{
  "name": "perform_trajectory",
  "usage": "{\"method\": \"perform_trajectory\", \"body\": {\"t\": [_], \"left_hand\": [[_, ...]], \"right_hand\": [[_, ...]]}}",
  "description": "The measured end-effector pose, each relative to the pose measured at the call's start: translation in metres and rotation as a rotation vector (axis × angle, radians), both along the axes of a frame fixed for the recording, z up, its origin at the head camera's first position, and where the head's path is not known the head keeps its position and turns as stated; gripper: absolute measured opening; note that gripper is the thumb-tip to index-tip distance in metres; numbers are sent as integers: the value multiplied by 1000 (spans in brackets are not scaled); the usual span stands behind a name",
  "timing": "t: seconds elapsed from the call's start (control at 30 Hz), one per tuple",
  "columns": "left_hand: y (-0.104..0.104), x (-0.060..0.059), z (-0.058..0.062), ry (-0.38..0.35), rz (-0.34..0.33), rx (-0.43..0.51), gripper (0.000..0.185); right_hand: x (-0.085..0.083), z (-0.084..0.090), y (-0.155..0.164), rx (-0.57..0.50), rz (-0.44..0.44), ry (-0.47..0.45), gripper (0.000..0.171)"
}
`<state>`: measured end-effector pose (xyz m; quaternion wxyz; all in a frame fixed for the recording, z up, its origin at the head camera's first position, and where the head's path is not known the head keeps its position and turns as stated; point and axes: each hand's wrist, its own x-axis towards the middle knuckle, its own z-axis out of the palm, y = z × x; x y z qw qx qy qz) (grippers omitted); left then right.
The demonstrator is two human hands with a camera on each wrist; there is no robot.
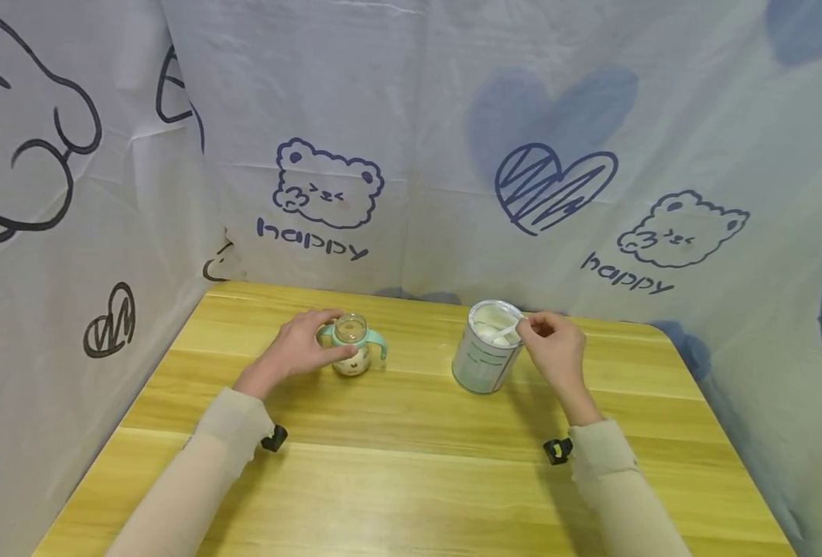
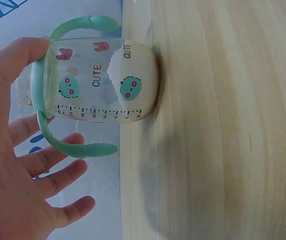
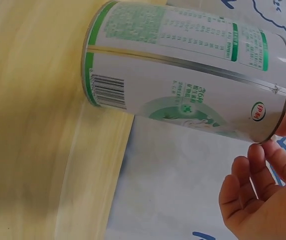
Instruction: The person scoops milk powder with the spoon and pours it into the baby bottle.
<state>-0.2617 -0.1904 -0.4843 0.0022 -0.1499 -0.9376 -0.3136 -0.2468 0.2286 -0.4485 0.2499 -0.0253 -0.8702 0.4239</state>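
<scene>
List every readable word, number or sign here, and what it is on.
"happy": backdrop cloth, under each bear.
"CUTE": baby bottle, printed more than once.
Bottle scale numbers: too small to read.
Tin label text, round logo and barcode: too blurred or small to read.

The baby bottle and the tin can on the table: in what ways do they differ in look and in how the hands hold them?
The baby bottle is clear, with two mint handles and printed cartoon faces; the tin can is opaque metal with a green-and-white label. The bottle is smaller than the can. The left hand grips the bottle at its neck; the right hand pinches a white scoop at the can's rim. Both stand upright, open-topped, with white powder inside.
</scene>
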Motion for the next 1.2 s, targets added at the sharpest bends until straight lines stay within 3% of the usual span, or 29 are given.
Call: {"method": "perform_trajectory", "body": {"t": [0.27, 0.73, 1.0, 1.2], "left_hand": [[0, 0, 1, 2, 1, -5, 87], [-3, 1, -1, 0, 12, -1, 86], [-3, -1, -3, 11, 12, -7, 86], [-3, 0, 3, 16, -9, -47, 88]], "right_hand": [[0, -3, -3, 47, 2, 101, 14], [-3, -3, -3, 70, 6, 77, 13], [-5, 8, 1, 78, -3, 87, 22], [-7, 19, 1, 125, 20, 104, 24]]}}
